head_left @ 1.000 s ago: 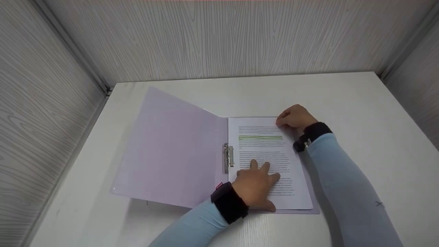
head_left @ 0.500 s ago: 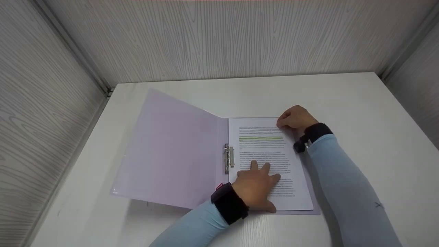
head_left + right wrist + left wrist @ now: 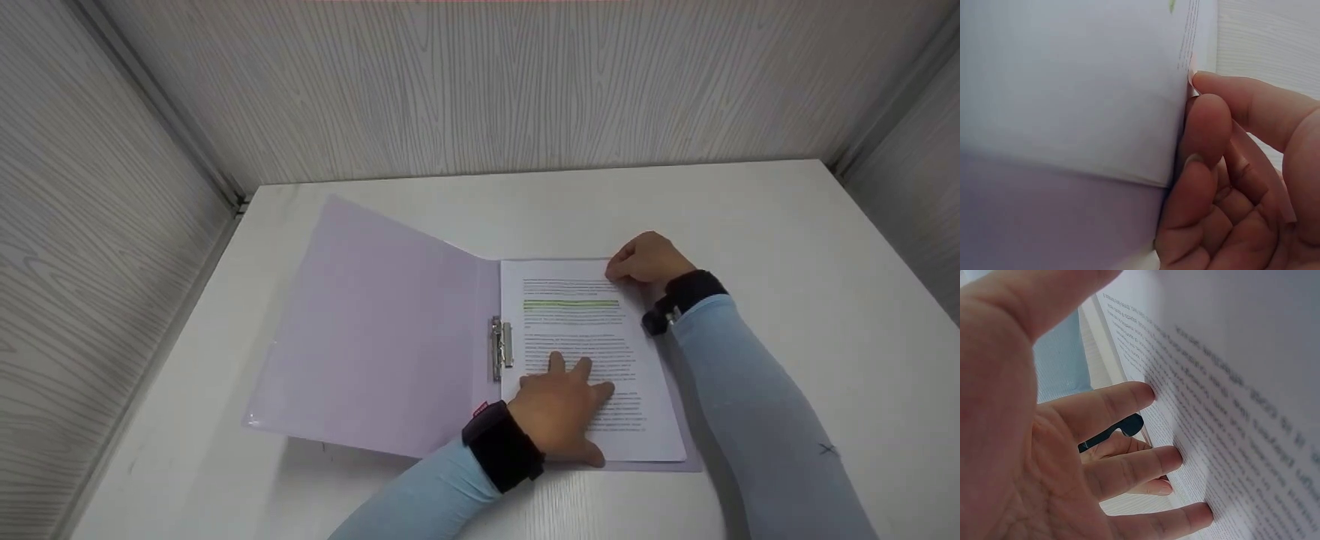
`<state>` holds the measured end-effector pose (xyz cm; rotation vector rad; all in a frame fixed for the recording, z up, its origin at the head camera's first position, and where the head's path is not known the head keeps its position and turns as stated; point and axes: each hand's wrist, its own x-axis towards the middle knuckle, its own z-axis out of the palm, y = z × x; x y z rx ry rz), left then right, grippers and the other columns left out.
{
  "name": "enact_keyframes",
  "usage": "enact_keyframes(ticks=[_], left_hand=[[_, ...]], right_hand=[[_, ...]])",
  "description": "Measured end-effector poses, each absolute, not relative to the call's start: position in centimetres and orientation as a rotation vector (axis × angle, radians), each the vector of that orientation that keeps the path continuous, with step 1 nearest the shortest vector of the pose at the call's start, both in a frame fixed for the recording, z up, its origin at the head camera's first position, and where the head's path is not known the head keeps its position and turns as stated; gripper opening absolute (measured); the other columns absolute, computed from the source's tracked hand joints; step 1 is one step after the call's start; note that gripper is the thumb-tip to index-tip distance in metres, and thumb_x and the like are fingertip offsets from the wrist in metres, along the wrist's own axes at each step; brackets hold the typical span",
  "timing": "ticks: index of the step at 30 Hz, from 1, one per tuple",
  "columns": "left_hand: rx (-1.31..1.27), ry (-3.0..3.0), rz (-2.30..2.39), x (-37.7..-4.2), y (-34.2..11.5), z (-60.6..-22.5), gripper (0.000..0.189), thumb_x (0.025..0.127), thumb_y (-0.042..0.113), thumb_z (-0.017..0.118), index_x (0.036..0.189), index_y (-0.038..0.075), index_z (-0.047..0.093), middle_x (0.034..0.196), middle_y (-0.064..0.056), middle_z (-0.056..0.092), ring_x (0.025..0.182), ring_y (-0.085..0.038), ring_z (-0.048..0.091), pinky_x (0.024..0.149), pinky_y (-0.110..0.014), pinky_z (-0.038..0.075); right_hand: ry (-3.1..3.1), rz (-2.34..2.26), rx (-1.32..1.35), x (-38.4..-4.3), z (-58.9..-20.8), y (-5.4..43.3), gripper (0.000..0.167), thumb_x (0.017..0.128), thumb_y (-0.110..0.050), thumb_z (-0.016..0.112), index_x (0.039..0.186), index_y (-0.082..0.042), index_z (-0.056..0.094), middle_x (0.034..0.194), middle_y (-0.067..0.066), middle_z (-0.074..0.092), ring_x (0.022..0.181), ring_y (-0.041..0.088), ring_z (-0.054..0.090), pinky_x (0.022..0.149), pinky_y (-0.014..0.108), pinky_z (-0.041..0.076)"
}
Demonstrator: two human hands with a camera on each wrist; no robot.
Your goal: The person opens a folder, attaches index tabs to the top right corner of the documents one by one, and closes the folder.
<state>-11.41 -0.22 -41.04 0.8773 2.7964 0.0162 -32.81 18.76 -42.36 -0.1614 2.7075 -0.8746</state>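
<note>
A pale purple clip folder (image 3: 375, 337) lies unfolded on the white table, with a stack of printed sheets (image 3: 600, 442) on its right half. My left hand (image 3: 559, 409) rests spread on the lower page. In the left wrist view its straight fingertips (image 3: 1171, 458) press the print. At the page's upper right corner is my right hand (image 3: 646, 259). In the right wrist view, its thumb and forefinger pinch a thin pinkish strip like a sticky tab (image 3: 1264, 169) at the sheet's edge. The strip's far end runs back toward the palm.
A metal clip (image 3: 499, 349) sits along the folder's spine. The folder's left cover tilts up off the white table (image 3: 765, 240). Wood-grain panels (image 3: 480, 90) stand behind and at both sides. Green highlighting (image 3: 570, 304) crosses the upper lines of text.
</note>
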Motion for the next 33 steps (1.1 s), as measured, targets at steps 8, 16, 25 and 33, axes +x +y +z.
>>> enact_keyframes(ticks=[8,16,25,33], left_hand=[[0.887,2.804,0.036,-11.39,-0.28,-41.12,0.086,0.062,0.064,0.079,0.136,0.031,0.053,0.136,-0.006,0.048,0.108,-0.031,0.048,0.061,-0.052,0.052],[0.909,2.813,0.033,-11.29,-0.36,-41.11,0.085,0.063,0.063,0.079,0.137,0.03,0.053,0.138,-0.008,0.048,0.114,-0.037,0.049,0.063,-0.055,0.052],[0.909,2.809,0.05,-11.29,-0.37,-41.15,0.084,0.064,0.062,0.079,0.137,0.03,0.053,0.138,-0.008,0.047,0.112,-0.035,0.049,0.062,-0.053,0.052],[0.902,2.803,0.056,-11.34,-0.34,-41.18,0.085,0.063,0.063,0.079,0.138,0.03,0.052,0.138,-0.008,0.047,0.111,-0.034,0.048,0.063,-0.053,0.052]], right_hand=[[2.719,-0.852,-0.171,-32.88,-42.39,18.76,0.027,0.083,-0.024,0.07,0.101,-0.004,0.074,0.102,0.013,0.067,0.078,0.023,0.055,0.061,0.029,0.042],[2.723,-0.861,-0.199,-32.85,-42.4,18.87,0.028,0.082,-0.024,0.071,0.099,-0.002,0.074,0.097,0.011,0.068,0.075,0.02,0.055,0.059,0.027,0.043],[2.725,-0.847,-0.174,-32.91,-42.24,18.73,0.03,0.082,-0.024,0.071,0.101,-0.001,0.073,0.097,0.012,0.068,0.075,0.021,0.056,0.06,0.027,0.044],[2.728,-0.868,-0.165,-32.64,-42.13,18.42,0.023,0.081,-0.018,0.07,0.098,-0.003,0.073,0.092,0.011,0.066,0.073,0.021,0.055,0.059,0.028,0.043]])
